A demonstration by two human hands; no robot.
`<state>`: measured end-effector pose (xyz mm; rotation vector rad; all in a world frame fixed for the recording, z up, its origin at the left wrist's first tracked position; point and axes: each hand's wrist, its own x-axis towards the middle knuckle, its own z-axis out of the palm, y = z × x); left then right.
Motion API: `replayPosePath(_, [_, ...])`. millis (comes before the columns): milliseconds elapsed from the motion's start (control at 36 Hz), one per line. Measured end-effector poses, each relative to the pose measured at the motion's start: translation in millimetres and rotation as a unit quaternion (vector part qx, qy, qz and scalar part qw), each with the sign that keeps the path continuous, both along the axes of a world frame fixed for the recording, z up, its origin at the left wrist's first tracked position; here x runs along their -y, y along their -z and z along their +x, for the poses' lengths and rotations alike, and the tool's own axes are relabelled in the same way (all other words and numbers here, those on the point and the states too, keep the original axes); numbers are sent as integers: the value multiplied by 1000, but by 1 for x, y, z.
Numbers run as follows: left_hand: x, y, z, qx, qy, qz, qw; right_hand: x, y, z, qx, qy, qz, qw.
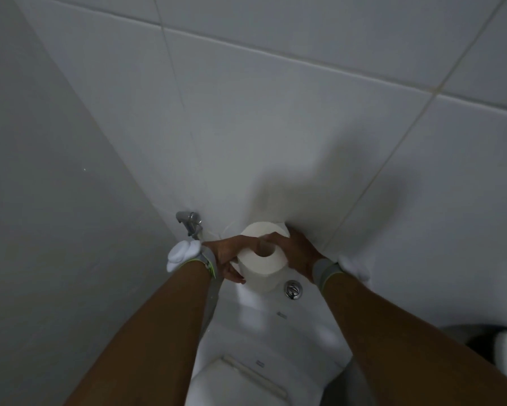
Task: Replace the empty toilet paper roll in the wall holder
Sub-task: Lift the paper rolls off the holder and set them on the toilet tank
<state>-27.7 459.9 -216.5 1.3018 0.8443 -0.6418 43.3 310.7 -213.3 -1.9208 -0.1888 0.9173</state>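
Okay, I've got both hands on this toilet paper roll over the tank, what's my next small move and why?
Probably lift the toilet paper roll straight up off the toilet tank: the left hand and right hand both grip its sides, and no wall holder is in view, so it must be carried there.

Full white toilet paper roll (261,262), upright

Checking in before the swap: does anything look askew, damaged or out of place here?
Nothing stands out. Both hands, left hand and right hand, hold a full white toilet paper roll over the white toilet cistern, beside its chrome flush button. The wall holder isn't in view.
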Motion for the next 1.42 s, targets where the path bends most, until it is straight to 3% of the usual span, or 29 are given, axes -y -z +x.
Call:
replayPosePath(306, [-4, 7, 0, -25, -6, 3, 1000, -8, -8, 10, 2, -24, 18, 1000])
replayPosePath(444, [-3, 8, 3, -36, -10, 14, 999, -8, -7, 13, -12, 13, 61, 998])
replayPosePath(639, [-5, 17, 9, -49, -11, 29, 998, -3, -23, 7, 100, -85, 42, 990])
replayPosePath(722, [0, 18, 13, -51, -9, 26, 998, 6, -27, 8, 200, -106, 17, 974])
replayPosePath(806, [0, 17, 12, -55, -8, 18, 998, 8, -23, 5, 264, -78, 24, 961])
replayPosePath(889, [-3, 18, 12, -55, -14, 14, 998, 11, -19, -2, 275, 12, 46, 960])
replayPosePath(972, [-5, 17, 10, -45, -13, 2, 999, 16, -6, -5, 212, 122, 54, 968])
replayPosePath(1056, [-4, 13, 8, -26, -6, 2, 1000, 22, 5, -9, 14, 221, 96, 970])
replayPosePath(1111, [-2, 10, 7, -12, -4, 9, 1000, 24, 5, -12, -53, 243, 126, 960])
replayPosePath(1306, [0, 9, 10, 16, -37, 17, 999, 21, -6, -11, -126, 283, 164, 937])
replayPosePath(1417, [1, 12, 8, 15, -20, 34, 999, 21, -1, -7, -149, 267, 114, 945])
